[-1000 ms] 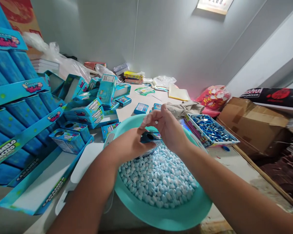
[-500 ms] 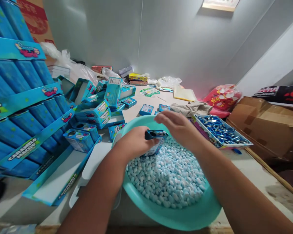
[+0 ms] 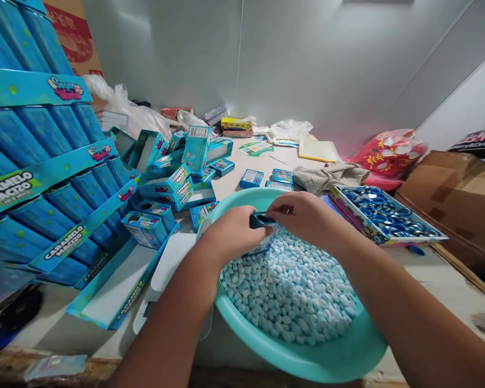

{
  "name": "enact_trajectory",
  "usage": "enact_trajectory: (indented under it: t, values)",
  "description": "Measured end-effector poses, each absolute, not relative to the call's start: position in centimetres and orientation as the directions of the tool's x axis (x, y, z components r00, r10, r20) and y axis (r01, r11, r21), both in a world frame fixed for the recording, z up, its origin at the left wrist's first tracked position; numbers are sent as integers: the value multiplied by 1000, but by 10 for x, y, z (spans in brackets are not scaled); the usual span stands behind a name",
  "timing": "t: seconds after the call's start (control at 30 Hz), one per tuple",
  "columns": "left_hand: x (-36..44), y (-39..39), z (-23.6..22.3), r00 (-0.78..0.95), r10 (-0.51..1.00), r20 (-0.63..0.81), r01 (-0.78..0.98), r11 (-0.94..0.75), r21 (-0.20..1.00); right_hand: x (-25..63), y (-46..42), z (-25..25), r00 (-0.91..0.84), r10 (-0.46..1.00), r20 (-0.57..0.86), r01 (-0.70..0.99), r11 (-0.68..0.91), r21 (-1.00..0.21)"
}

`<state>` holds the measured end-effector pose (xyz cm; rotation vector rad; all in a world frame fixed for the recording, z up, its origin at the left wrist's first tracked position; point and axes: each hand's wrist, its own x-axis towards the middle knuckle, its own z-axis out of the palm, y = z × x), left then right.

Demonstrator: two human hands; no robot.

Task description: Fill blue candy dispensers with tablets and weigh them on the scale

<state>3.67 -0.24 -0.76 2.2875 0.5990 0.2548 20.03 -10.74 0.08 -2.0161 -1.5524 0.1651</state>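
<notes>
My left hand [image 3: 232,234] is wrapped round a small blue candy box [image 3: 262,240], holding it upright over a teal basin [image 3: 307,358]. The basin is heaped with several pale blue and white candies [image 3: 291,293]. My right hand [image 3: 303,215] rests on the box's open top with its fingers pinched at the rim; whether anything is between them is hidden. Both forearms reach in from the bottom of the view.
Blue display cartons [image 3: 44,178] are stacked at the left, with an empty display tray [image 3: 117,280] in front. Several loose small boxes [image 3: 173,183] lie behind the basin. A tray of blue rings [image 3: 383,215] sits to the right, beside a cardboard box [image 3: 456,199] and a red bag [image 3: 392,153].
My right hand came down from above the box onto its top. The box stayed in my left hand. The camera view shifted left and downward.
</notes>
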Motion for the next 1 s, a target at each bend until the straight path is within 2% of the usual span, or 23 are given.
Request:
enact_trajectory:
  t: [0.1,0.17,0.27,0.33,0.4,0.43,0.5,0.57,0.63,0.73,0.8,0.9,1.0]
  values:
    - [35,-4,-6,885,466,-3,319,-600,733,193,-106,-1,296,932,211,682,-51,-730]
    - [34,-5,-6,895,445,30,275,-603,749,187,-104,-1,263,946,191,569,7,-822]
    - [35,-4,-7,888,454,77,253,-620,742,183,-102,1,268,909,318,544,129,-829]
    - [38,-2,-7,855,505,119,256,-610,750,187,-100,3,359,797,486,569,226,-791]
    - [39,0,-3,766,601,228,232,-589,774,197,-100,4,483,656,580,569,268,-777]
    - [36,0,-1,692,655,303,215,-588,780,202,-100,3,538,619,573,551,256,-794]
    - [23,0,6,507,731,458,198,-615,763,209,-99,-1,595,660,458,503,139,-853]
    - [-3,-3,13,326,750,576,246,-655,714,210,-98,-6,562,773,295,496,-30,-868]
    - [-36,-8,18,208,747,632,355,-660,663,203,-98,-11,467,855,225,558,-88,-825]
    - [-82,-16,17,110,804,584,549,-539,639,187,-100,-14,284,912,296,630,56,-775]
    - [-99,-19,9,69,860,506,608,-438,662,176,-101,-13,149,944,293,650,130,-749]
    - [-105,-18,-8,88,911,402,629,-364,687,160,-96,-5,-5,984,180,724,128,-678]
    - [-105,-17,-23,209,956,205,655,-292,697,138,-81,2,-142,988,54,800,147,-581]
